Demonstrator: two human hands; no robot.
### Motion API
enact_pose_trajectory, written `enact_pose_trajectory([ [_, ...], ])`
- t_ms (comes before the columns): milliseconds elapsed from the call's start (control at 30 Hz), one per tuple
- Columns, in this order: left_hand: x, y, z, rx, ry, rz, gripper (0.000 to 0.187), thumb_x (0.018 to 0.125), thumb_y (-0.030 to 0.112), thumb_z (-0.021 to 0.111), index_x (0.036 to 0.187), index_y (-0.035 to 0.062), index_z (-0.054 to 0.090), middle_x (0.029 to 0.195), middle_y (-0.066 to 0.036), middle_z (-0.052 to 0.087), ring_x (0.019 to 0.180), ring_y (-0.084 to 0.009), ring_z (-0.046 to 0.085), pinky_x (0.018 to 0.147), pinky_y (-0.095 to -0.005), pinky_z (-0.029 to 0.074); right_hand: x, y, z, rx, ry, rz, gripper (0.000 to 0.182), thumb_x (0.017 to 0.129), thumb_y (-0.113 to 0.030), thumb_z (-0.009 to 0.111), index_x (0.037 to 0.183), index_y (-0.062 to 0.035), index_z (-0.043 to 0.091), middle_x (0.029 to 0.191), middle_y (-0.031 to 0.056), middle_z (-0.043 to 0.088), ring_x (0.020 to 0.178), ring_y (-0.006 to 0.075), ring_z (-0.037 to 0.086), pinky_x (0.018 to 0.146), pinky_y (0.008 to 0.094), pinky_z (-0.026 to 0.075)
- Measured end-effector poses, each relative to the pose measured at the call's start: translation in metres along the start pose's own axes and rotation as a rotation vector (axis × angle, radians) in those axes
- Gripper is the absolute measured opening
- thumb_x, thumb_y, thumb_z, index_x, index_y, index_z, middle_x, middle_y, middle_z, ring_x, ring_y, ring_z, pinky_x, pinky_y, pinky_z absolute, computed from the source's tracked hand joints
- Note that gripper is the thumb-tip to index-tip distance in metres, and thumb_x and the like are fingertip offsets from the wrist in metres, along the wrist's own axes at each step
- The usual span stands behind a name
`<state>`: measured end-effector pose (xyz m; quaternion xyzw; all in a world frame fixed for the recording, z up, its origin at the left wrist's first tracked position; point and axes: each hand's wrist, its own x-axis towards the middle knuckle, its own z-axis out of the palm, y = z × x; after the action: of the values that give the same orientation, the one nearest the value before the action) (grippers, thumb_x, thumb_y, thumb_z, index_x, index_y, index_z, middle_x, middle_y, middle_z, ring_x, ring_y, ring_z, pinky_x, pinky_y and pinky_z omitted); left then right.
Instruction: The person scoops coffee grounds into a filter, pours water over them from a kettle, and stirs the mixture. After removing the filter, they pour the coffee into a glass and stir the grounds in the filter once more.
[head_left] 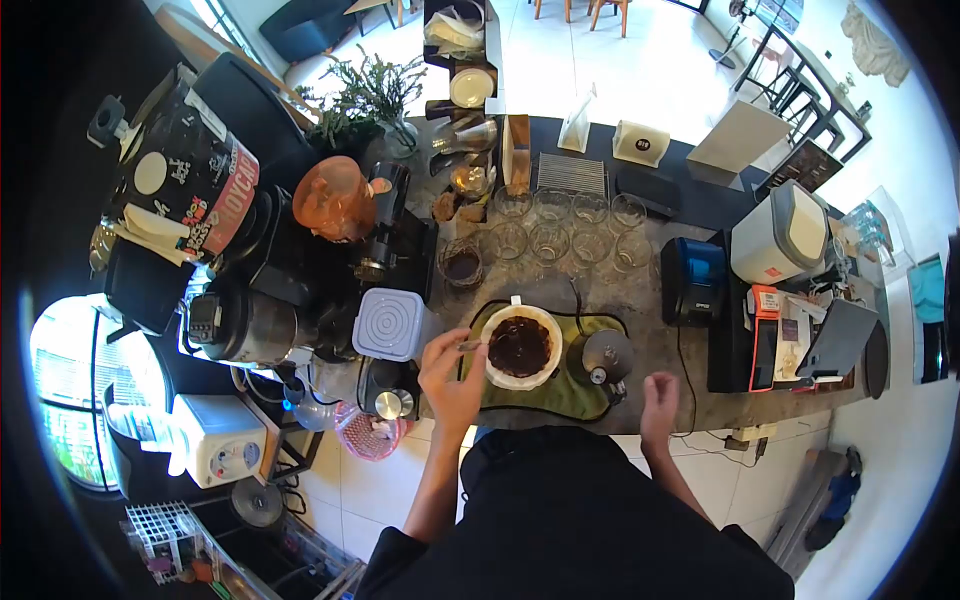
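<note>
My left hand (452, 378) is at the left rim of a white coffee dripper (492, 372), its thumb and fingers pinched around a small thin, shiny thing that I cannot make out. Dark, wet coffee grounds (520, 347) fill the paper-lined dripper. Right of it, a dark gooseneck kettle (606, 352) stands on the same green mat (560, 400). My right hand (658, 408) hangs at the counter's front edge, right of the kettle and apart from it. Its fingers are loosely stretched, with nothing visible in them.
Several clear glasses (549, 242) stand behind the mat, with a glass of dark liquid (461, 265) at their left. A lidded container (390, 325) and a grinder with an orange hopper (335, 200) are to the left. A card terminal (765, 340) and white bin (780, 235) stand right.
</note>
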<state>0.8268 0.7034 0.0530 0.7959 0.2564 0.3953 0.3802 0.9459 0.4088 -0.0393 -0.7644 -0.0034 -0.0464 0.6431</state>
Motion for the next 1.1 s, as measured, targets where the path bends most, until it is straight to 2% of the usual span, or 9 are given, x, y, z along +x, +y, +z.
enact_pose_trajectory([
  [67,-0.007,-0.001,-0.001,-0.083,0.04,-0.098,0.011,0.084,0.002,0.078,0.09,-0.0055,0.075,0.11,-0.014,0.074,0.103,-0.0254,0.07,0.091,-0.0336,0.052,-0.013,0.001,-0.006,-0.015,-0.346,0.271,0.024,0.105,-0.017,0.056,0.089,-0.0003,0.062,0.087,0.004,0.06,0.089,0.0144,0.056,0.089,0.0302,0.045],
  [167,-0.015,0.0,-0.001,-0.099,0.043,-0.153,0.011,0.084,0.002,0.078,0.091,-0.0057,0.075,0.11,-0.014,0.074,0.1,-0.0253,0.071,0.091,-0.0347,0.052,-0.021,-0.01,0.01,0.07,-0.504,0.297,0.035,0.11,-0.024,0.049,0.085,-0.0023,0.06,0.079,-0.0002,0.056,0.082,0.0107,0.052,0.082,0.0265,0.043],
  [367,-0.025,-0.001,0.001,-0.127,0.091,-0.206,0.011,0.085,0.002,0.078,0.093,-0.0042,0.075,0.109,-0.013,0.074,0.095,-0.0194,0.07,0.074,-0.0278,0.055,-0.012,0.031,0.013,0.34,-0.503,0.301,0.032,0.109,-0.02,0.054,0.081,-0.0053,0.058,0.076,-0.0053,0.05,0.072,0.0039,0.043,0.066,0.0244,0.033],
  [600,-0.032,0.001,0.009,-0.246,0.168,-0.313,0.012,0.088,0.004,0.077,0.096,-0.0044,0.075,0.105,-0.012,0.076,0.082,-0.0136,0.07,0.068,-0.0262,0.055,0.023,-0.016,-0.017,0.503,-0.488,0.162,0.031,0.107,-0.018,0.057,0.077,-0.009,0.054,0.075,-0.0088,0.044,0.069,0.0025,0.036,0.062,0.026,0.027],
  [633,-0.034,0.0,0.011,-0.257,0.175,-0.32,0.012,0.088,0.004,0.077,0.096,-0.0044,0.075,0.105,-0.012,0.076,0.082,-0.0136,0.07,0.068,-0.0262,0.055,0.03,-0.028,-0.023,0.491,-0.493,0.155,0.031,0.107,-0.018,0.057,0.077,-0.009,0.054,0.075,-0.0088,0.044,0.069,0.0025,0.036,0.062,0.026,0.027],
  [733,-0.038,-0.003,0.012,-0.228,0.141,-0.322,0.017,0.092,0.011,0.076,0.104,-0.0013,0.076,0.084,-0.003,0.072,0.072,-0.0058,0.061,0.068,-0.0228,0.048,0.051,-0.061,-0.04,0.228,-0.452,0.049,0.034,0.105,-0.02,0.059,0.075,-0.005,0.055,0.072,-0.0096,0.043,0.068,0.0013,0.033,0.061,0.0251,0.025],
  [833,-0.037,-0.002,0.011,-0.261,0.134,-0.366,0.013,0.091,0.006,0.075,0.098,-0.0049,0.075,0.095,-0.011,0.077,0.077,-0.0114,0.069,0.07,-0.0259,0.054,0.075,-0.105,-0.061,0.102,-0.629,-0.021,0.034,0.105,-0.021,0.059,0.076,-0.0061,0.052,0.074,-0.0065,0.044,0.068,0.002,0.038,0.064,0.0229,0.033],
  [967,-0.035,-0.002,0.009,-0.249,0.134,-0.387,0.014,0.091,0.007,0.076,0.099,-0.0044,0.075,0.089,-0.01,0.077,0.074,-0.0113,0.069,0.07,-0.0259,0.053,0.084,-0.144,-0.058,-0.055,-0.699,-0.154,0.042,0.101,-0.024,0.065,0.068,-0.0068,0.044,0.066,-0.0091,0.038,0.063,0.002,0.028,0.055,0.0267,0.019],
  [1100,-0.036,0.001,0.01,-0.267,0.148,-0.39,0.015,0.091,0.007,0.076,0.101,-0.0036,0.076,0.082,-0.008,0.076,0.073,-0.0093,0.068,0.071,-0.0253,0.052,0.082,-0.181,-0.043,-0.229,-0.822,-0.206,0.042,0.099,-0.02,0.067,0.068,-0.0033,0.044,0.062,-0.0063,0.033,0.061,0.004,0.027,0.053,0.0289,0.02],
])
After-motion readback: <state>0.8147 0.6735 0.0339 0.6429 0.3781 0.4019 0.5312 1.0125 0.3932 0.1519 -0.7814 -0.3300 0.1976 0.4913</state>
